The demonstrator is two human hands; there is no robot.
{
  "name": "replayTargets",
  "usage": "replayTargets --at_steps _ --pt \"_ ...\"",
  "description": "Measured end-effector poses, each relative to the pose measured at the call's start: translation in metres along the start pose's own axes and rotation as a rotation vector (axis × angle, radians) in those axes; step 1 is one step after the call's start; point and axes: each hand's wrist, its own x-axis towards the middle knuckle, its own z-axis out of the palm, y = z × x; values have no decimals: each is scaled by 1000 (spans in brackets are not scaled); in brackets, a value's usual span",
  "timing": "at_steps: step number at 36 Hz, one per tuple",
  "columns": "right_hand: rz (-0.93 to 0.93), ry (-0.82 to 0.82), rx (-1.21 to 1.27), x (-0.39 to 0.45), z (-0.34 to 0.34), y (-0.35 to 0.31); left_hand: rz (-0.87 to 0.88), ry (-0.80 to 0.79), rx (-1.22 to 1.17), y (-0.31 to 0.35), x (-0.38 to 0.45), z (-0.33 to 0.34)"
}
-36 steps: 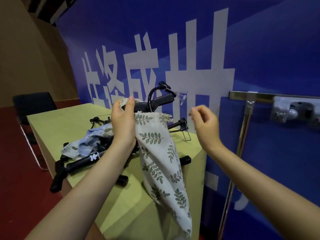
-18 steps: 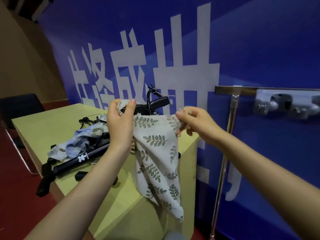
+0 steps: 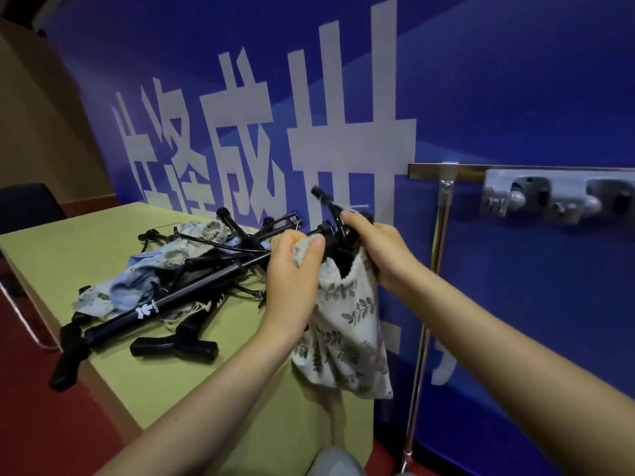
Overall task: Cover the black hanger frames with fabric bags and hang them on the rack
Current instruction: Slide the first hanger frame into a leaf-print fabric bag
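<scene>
The left hand (image 3: 295,269) pinches the rim of the cream leaf-printed fabric bag (image 3: 347,324) to keep its mouth open, while the right hand (image 3: 374,249), fingers curled round the folded black hanger frame (image 3: 335,235), feeds it in. Half a second earlier the right hand only tugged the bag's edge. Bag and frame hang past the yellow-green worktop's (image 3: 103,235) right end, left of the steel rack (image 3: 443,214).

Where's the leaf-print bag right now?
In the head view, the leaf-print bag hangs centre frame off the table's right end, left of the rack pole, its mouth held by both hands.
</scene>
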Motion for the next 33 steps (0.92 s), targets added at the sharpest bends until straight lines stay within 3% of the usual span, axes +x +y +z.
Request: replayTargets --at_steps 4,8,11,14,19,26,33 --pt "25 50 47 -3 -2 13 -140 -75 -114 -9 -12 5" --pt "33 22 53 -9 -12 24 -491 -73 -399 -18 -17 4" --pt "27 -5 9 -17 -20 37 -795 -170 -523 -33 -23 -1" --pt "32 -33 -33 -25 -26 52 -986 -247 -579 -51 -34 -2" --pt "48 -22 -9 -35 -33 65 -1094 -391 -654 -65 -52 6" --pt "67 41 -12 -36 -44 71 -1196 -404 -478 -91 -49 17" --pt "64 103 -9 -39 -59 75 -1243 -520 -535 -93 -49 18"
